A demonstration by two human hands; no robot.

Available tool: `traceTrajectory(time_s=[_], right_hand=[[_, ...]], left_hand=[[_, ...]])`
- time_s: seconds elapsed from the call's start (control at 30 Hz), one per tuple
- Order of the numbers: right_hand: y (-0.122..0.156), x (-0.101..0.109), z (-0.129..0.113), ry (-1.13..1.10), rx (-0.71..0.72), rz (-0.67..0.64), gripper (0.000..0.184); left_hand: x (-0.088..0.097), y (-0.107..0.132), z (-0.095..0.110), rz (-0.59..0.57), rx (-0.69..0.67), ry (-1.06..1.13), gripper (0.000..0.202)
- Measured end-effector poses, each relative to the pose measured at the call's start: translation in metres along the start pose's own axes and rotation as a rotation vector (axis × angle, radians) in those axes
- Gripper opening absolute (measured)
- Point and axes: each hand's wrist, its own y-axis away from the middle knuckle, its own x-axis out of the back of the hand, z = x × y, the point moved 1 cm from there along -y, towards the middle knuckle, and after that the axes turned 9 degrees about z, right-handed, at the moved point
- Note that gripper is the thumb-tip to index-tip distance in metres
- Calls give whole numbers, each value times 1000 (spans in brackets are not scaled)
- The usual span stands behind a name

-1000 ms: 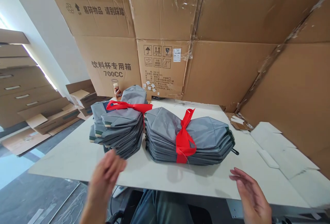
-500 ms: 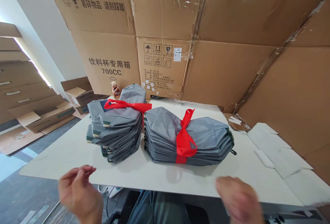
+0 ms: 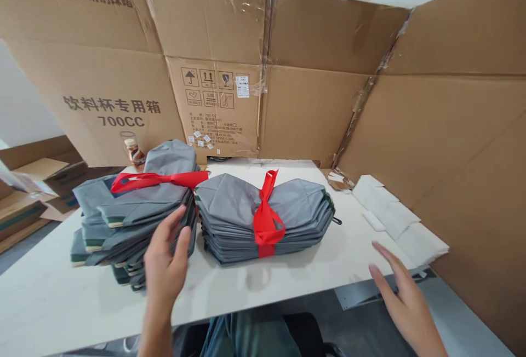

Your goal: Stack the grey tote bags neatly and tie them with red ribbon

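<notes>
On the white table (image 3: 230, 288) lies a stack of folded grey fabric bags (image 3: 304, 201), bound round its middle by a red ribbon (image 3: 268, 220) tied in a bow. To its left is a second, looser stack of the same grey bags (image 3: 139, 209), with a red ribbon (image 3: 156, 182) across its top. My left hand (image 3: 166, 261) is held in front of the left stack, thumb and fingers apart and nothing in it. Over the front right part of the table hovers my right hand (image 3: 400, 291), also empty with its fingers spread.
Tall cardboard panels (image 3: 312, 116) wall in the back and right side. White sheets (image 3: 394, 214) lie along the right edge. A small bottle (image 3: 134, 154) stands behind the left stack. Cardboard boxes (image 3: 49, 176) are on the floor at left.
My view has turned to the right. Both hands have opened from closed fingers; the left has come forward beside the left stack. Both stacks look the same.
</notes>
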Motion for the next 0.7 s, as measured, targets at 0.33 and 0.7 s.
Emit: traceTrajectory(time_s=[0.33,0.7], right_hand=[[-109,-156,-81,-731,-14,261,56],[-190,-192,-74,-848,-203,-36,47]], left_hand=[[-97,-10,-37,92,292,315,49],[-101,-11,-54,77,313,324,65]])
